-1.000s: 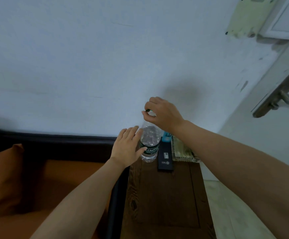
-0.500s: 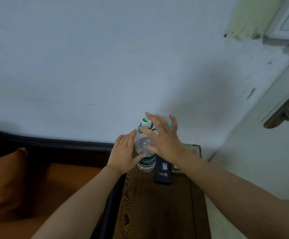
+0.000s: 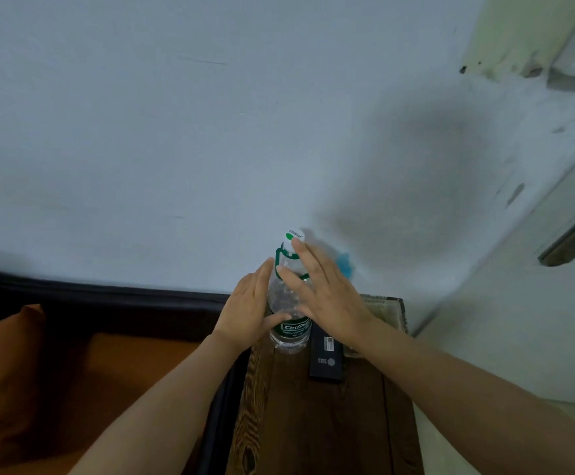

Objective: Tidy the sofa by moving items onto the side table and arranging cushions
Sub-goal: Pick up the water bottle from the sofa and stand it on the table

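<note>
Standing water bottle (image 3: 289, 313) between left hand (image 3: 249, 310) and right hand (image 3: 327, 296), both open-fingered

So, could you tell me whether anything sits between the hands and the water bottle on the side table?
Nothing visible does. The left hand rests against the water bottle, and the right hand is open right in front of it on the side table.
</note>
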{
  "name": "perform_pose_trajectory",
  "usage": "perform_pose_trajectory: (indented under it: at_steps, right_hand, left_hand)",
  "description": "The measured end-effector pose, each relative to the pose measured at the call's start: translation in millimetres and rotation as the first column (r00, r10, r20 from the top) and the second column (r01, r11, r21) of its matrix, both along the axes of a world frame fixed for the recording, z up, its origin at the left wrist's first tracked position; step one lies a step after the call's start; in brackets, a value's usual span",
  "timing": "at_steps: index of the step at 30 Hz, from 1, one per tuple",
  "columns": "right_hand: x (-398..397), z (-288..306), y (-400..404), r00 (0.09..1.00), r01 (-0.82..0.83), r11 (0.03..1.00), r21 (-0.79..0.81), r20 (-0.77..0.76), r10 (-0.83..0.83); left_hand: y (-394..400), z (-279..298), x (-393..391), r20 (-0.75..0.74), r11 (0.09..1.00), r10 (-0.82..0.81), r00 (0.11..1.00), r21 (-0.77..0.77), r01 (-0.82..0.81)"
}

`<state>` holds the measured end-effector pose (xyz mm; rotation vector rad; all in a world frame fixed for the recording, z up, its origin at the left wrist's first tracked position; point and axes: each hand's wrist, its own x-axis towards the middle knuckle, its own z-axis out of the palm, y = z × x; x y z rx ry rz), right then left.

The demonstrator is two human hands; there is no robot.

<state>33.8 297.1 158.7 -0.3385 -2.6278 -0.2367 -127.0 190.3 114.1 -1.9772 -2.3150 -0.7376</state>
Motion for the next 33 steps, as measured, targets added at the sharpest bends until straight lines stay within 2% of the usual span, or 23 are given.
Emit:
perform_pose_trajectory:
  at_steps: [5, 9, 12, 16, 18, 22, 26, 30, 33]
  right_hand:
    - [-12, 1, -5, 0.996, 0.036, 0.987, 0.154, 0.080, -0.049]
    - [-12, 3, -13, 0.999, -0.034, 0.935, 0.352, 0.006, 0.034]
    - [-13, -8, -26, 0.999, -0.048, 0.953, 0.298, 0.008, 0.048]
    - [-12, -37, -28, 0.969, 0.000, 0.976, 0.220, 0.240, -0.054]
    - [-11, -46, -24, 0.962, 0.019, 0.979, 0.201, 0.263, -0.072]
    - [-15, -47, -23, 0.989, 0.012, 0.981, 0.191, 0.142, -0.040]
    - [-21, -38, -11, 0.998, -0.002, 0.964, 0.266, 0.055, -0.013]
    - [-25, -28, 3, 0.998, 0.065, 0.931, 0.359, -0.005, -0.068]
    - [-25, -24, 13, 0.992, 0.120, 0.934, 0.336, -0.073, -0.102]
  left_hand:
    - [1, -3, -16, -0.024, 0.994, -0.084, 0.996, 0.068, 0.086]
    - [-10, -9, -18, -0.071, 0.986, -0.108, 0.992, 0.118, 0.116]
    - [-17, -18, -14, -0.125, 0.989, -0.091, 0.988, 0.107, 0.104]
    - [-11, -24, -13, -0.246, 0.994, -0.056, 0.968, 0.075, 0.077]
    - [-8, -26, -15, -0.282, 0.995, -0.062, 0.957, 0.058, 0.081]
    - [-3, -28, -20, -0.295, 0.995, -0.059, 0.954, 0.059, 0.080]
    - [10, -31, -25, -0.298, 0.990, -0.042, 0.954, 0.113, 0.079]
    - [32, -33, -24, -0.290, 0.991, -0.013, 0.957, 0.126, 0.052]
    - [47, -35, -23, -0.248, 0.991, -0.027, 0.968, 0.120, 0.058]
